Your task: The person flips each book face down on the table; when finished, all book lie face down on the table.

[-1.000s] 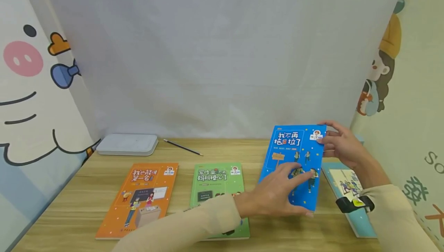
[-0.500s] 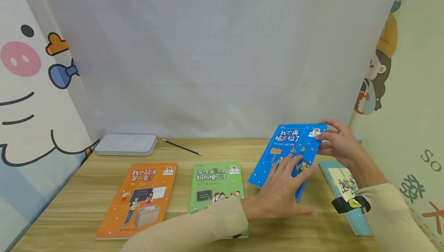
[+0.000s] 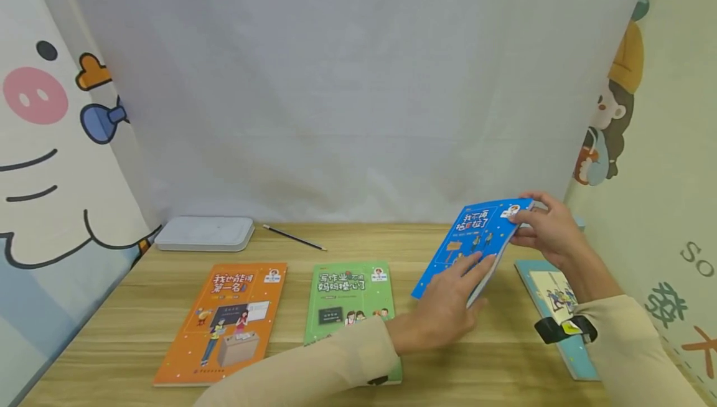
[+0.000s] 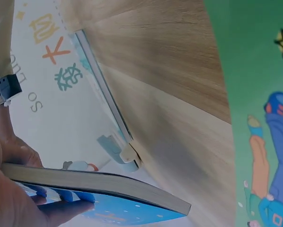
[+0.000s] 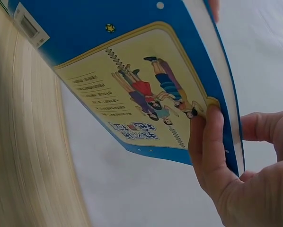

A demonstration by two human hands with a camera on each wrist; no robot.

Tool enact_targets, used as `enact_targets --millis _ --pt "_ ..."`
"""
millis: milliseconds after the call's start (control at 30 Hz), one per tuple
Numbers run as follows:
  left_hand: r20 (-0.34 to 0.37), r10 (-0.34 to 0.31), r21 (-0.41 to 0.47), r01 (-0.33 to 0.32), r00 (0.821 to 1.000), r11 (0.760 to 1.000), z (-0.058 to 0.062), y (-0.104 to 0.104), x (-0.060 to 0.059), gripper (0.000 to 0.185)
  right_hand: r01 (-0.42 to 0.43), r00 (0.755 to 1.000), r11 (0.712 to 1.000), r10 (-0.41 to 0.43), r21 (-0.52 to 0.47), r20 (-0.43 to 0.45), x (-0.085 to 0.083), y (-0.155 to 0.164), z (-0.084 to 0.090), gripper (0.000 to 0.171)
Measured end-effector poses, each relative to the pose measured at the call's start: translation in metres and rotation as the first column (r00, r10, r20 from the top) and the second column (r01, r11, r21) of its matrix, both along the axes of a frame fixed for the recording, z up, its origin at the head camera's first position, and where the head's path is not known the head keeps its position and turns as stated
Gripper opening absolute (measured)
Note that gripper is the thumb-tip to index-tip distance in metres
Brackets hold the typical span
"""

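A blue book with cartoon children on its cover is held tilted above the table's right half. My right hand pinches its upper right corner, fingers behind on the back cover and thumb at the front. Lower down, my left hand holds the book's near edge, its fingers lying on the front cover and its thumb at the other side. The page edge shows in the left wrist view. Beneath the left forearm, a green book is partly hidden. An orange book lies farther left.
A light blue book lies on the right, partly under the right forearm. At the back left are a white case and a pencil. A pale curtain hangs behind the wooden table.
The blue book has turned and tilted so its page edge shows. My left hand has gone from open-fingered contact on the cover to gripping the near edge; the right hand keeps its corner grip.
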State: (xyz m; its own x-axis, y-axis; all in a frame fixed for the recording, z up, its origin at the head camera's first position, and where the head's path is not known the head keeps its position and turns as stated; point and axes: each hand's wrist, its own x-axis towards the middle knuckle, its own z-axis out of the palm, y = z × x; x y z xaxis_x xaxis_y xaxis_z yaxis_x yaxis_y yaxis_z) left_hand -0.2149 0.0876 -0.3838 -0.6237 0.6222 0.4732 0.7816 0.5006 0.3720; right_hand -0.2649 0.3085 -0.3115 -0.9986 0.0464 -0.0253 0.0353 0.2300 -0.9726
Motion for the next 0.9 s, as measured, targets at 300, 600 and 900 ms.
enact_targets --millis 300,600,900 --pt "0.112 -0.077 0.164 0.058 0.991 0.985 0.005 -0.007 -0.016 0.053 0.013 1.000 1.000 -0.013 -0.006 0.001 0.000 0.002 0.000 0.055" --pt "0.232 -0.092 0.236 0.036 0.968 0.971 0.012 -0.014 -0.025 0.056 0.003 1.000 1.000 -0.003 0.008 -0.025 -0.001 -0.006 0.003 0.059" --pt "0.335 -0.137 0.365 0.005 0.932 0.931 0.015 -0.017 -0.026 0.053 -0.007 0.998 1.000 0.007 0.006 -0.056 -0.004 -0.009 0.005 0.047"
